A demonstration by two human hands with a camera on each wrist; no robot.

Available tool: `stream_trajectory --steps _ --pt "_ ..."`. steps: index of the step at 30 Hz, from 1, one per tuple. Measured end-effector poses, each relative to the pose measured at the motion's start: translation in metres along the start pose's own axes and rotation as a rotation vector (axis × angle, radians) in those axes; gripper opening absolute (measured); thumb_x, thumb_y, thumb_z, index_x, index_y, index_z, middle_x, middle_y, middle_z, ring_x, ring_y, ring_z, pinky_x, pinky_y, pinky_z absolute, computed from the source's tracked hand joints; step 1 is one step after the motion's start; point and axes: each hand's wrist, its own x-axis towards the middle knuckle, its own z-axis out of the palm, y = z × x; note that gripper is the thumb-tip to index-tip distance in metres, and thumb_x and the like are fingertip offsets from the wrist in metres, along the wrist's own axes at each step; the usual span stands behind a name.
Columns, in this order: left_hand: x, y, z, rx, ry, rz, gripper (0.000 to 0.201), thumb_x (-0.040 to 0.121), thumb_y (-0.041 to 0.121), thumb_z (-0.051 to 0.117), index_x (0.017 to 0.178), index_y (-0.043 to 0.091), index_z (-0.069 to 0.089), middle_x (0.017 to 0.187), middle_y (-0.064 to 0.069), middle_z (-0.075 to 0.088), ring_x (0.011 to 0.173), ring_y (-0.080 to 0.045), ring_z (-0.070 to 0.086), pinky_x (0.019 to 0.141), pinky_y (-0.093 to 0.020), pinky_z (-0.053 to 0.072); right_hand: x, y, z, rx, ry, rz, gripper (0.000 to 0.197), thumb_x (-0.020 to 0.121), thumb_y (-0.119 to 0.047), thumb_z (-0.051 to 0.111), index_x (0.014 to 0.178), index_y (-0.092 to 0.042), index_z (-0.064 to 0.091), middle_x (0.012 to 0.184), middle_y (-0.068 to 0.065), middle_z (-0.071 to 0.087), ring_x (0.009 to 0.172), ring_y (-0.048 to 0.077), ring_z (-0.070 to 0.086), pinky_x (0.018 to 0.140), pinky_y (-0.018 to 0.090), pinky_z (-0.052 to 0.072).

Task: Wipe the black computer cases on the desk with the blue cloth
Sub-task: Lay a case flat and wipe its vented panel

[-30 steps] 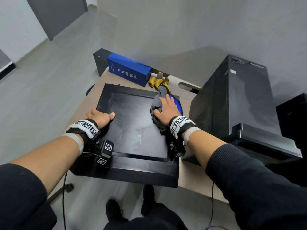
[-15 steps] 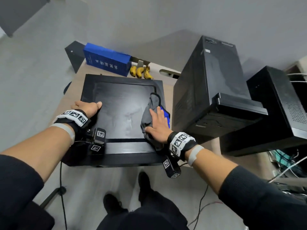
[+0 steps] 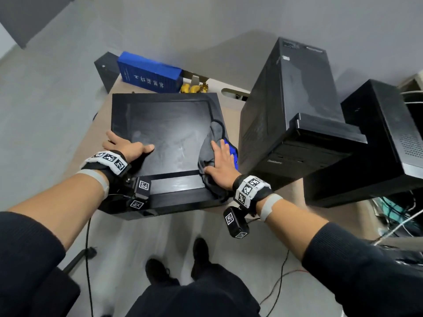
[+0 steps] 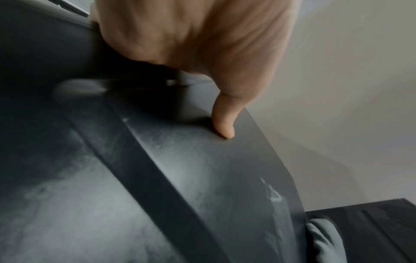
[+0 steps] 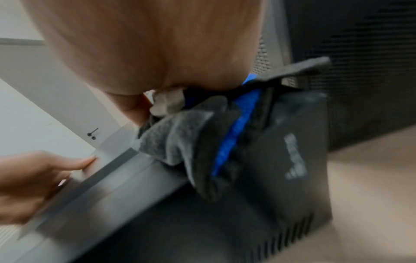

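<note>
A black computer case (image 3: pixel 164 133) lies flat on the desk (image 3: pixel 231 106), its dusty side panel (image 4: pixel 202 169) facing up. The grey and blue cloth (image 3: pixel 209 154) is bunched on the case's right edge, and it hangs over that edge in the right wrist view (image 5: pixel 191 142). My right hand (image 3: pixel 220 165) presses flat on the cloth with straight fingers. My left hand (image 3: pixel 128 148) holds the case's left edge, thumb (image 4: pixel 225 122) on top and fingers over the side. A second black case (image 3: pixel 290 106) stands upright to the right, and a third case (image 3: pixel 375 143) lies beyond it.
A blue box (image 3: pixel 148 75) and a bunch of bananas (image 3: pixel 194 88) sit at the desk's far edge behind the flat case. Cables (image 3: pixel 398 216) trail at the right. The flat case overhangs the desk's near edge above my shoes (image 3: pixel 158 273).
My right hand has slid the cloth along the case's right edge toward me, from the far part to near the front corner. The left hand has stayed on the left edge.
</note>
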Motion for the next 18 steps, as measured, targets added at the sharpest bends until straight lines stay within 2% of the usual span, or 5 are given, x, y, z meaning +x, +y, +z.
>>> stream_trajectory --steps 4,11,15,18 --pt "0.000 -0.004 0.001 -0.001 0.008 0.014 0.139 0.068 0.058 0.082 0.157 0.016 -0.017 0.164 -0.017 0.000 0.152 -0.038 0.007 0.123 -0.053 0.010 -0.025 0.001 0.016 0.006 0.041 0.023 0.090 0.086 -0.021 0.060 0.156 -0.021 0.004 0.163 0.009 -0.015 0.149 0.026 -0.019 0.120 0.048 -0.010" --pt "-0.002 -0.008 0.002 0.023 0.032 0.043 0.139 0.067 0.064 0.079 0.157 0.016 -0.015 0.164 -0.016 0.004 0.151 -0.036 0.007 0.124 -0.051 0.010 -0.032 -0.004 0.028 0.090 0.085 0.047 0.088 0.086 -0.018 0.058 0.156 -0.022 0.005 0.163 0.007 -0.015 0.149 0.023 -0.019 0.121 0.045 -0.010" --pt "-0.009 -0.006 0.002 0.029 0.047 0.067 0.135 0.072 0.061 0.079 0.157 0.013 -0.014 0.164 -0.019 0.004 0.152 -0.036 0.005 0.124 -0.049 0.009 -0.027 0.003 0.025 -0.022 0.093 0.031 0.087 0.086 -0.025 0.057 0.156 -0.023 0.006 0.164 0.006 -0.012 0.149 0.023 -0.017 0.121 0.047 -0.008" --pt "-0.010 -0.007 0.002 0.019 0.064 0.073 0.135 0.072 0.060 0.080 0.158 0.011 -0.012 0.164 -0.020 0.004 0.152 -0.035 0.005 0.124 -0.047 0.009 -0.002 0.002 0.010 -0.105 0.050 -0.007 0.084 0.086 -0.033 0.059 0.156 -0.028 0.012 0.164 0.005 -0.011 0.150 0.023 -0.016 0.120 0.050 -0.007"
